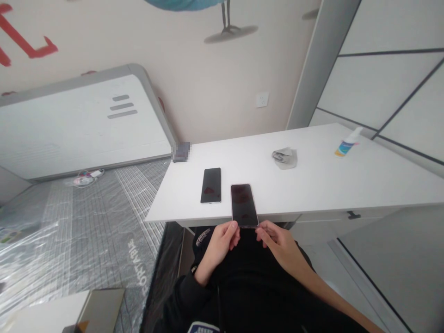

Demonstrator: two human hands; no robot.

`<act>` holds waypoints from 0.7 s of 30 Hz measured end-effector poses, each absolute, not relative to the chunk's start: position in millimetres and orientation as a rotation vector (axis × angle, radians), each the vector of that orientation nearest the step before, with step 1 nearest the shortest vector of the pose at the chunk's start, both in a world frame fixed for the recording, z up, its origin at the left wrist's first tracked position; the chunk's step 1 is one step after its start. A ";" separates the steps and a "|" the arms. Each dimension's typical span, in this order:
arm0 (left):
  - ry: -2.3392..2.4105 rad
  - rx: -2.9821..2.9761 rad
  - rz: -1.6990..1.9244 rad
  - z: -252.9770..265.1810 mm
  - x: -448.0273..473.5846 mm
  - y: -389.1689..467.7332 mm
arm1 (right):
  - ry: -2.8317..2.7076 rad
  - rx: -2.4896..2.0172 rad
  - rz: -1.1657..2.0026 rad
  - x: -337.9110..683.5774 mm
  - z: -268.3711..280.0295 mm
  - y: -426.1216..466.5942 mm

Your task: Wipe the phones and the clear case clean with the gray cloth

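A smartphone (244,206) with a dark screen and a thin light rim is at the near edge of the white desk, its lower end sticking out past the edge. My left hand (225,238) pinches its lower left corner between thumb and curled fingers. At the lower right corner, my right hand (275,238) grips it the same way, fingers bent underneath. To the left lies a second smartphone (211,185), dark and flat on the desk, touched by neither hand.
The white desk (312,185) carries a crumpled grey cloth (285,158) and a spray bottle (348,142) farther right. A blurred dark object (181,151) sits at the back left corner. A drawer handle (354,215) juts from the front. A whiteboard-like panel (83,120) stands at left.
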State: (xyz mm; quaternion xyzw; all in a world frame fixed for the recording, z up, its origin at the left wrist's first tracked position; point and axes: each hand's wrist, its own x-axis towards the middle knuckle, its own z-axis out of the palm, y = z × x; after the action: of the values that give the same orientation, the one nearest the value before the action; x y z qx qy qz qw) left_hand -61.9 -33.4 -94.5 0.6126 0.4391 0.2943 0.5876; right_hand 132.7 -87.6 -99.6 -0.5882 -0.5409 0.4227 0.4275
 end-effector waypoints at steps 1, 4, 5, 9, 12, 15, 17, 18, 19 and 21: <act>1.010 1.405 0.691 -96.5 -60.3 -32.2 | -1.331 -1.412 1.137 132.6 -100.3 -84.5; 1.008 1.368 0.728 -102.7 -57.8 -31.4 | -1.278 -1.281 1.300 132.0 -101.7 -74.8; 1.011 1.357 0.739 -104.3 -57.4 -31.7 | -1.276 -1.260 1.335 131.5 -101.8 -72.2; 1.021 1.351 0.718 -104.7 -56.5 -32.9 | -1.256 -1.250 1.349 126.8 -101.3 -67.3; 1.032 1.410 0.650 -96.0 -58.8 -33.9 | -1.219 -1.295 1.280 122.0 -100.3 -66.4; 1.132 1.552 0.622 -77.2 -70.6 -32.7 | -1.227 -1.321 1.260 122.0 -93.1 -65.0; 1.371 1.805 0.691 -61.5 -84.6 -25.5 | -1.325 -1.365 1.199 126.2 -82.7 -61.9; 1.543 1.978 0.753 -54.3 -92.6 -18.8 | -1.408 -1.410 1.124 129.3 -76.3 -59.1; 1.642 2.132 0.803 -48.3 -100.6 -10.2 | -1.509 -1.471 1.018 132.5 -69.6 -55.1; 1.659 2.376 0.830 -42.1 -114.7 10.9 | -1.728 -1.641 0.743 137.8 -57.4 -44.0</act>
State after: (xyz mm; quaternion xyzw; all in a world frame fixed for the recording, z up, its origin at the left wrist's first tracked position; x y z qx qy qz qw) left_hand -114.7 10.9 -42.1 0.7866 0.5493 0.2747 0.0636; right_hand 137.8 -44.0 -57.4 -0.6235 -0.6564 0.2824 0.3172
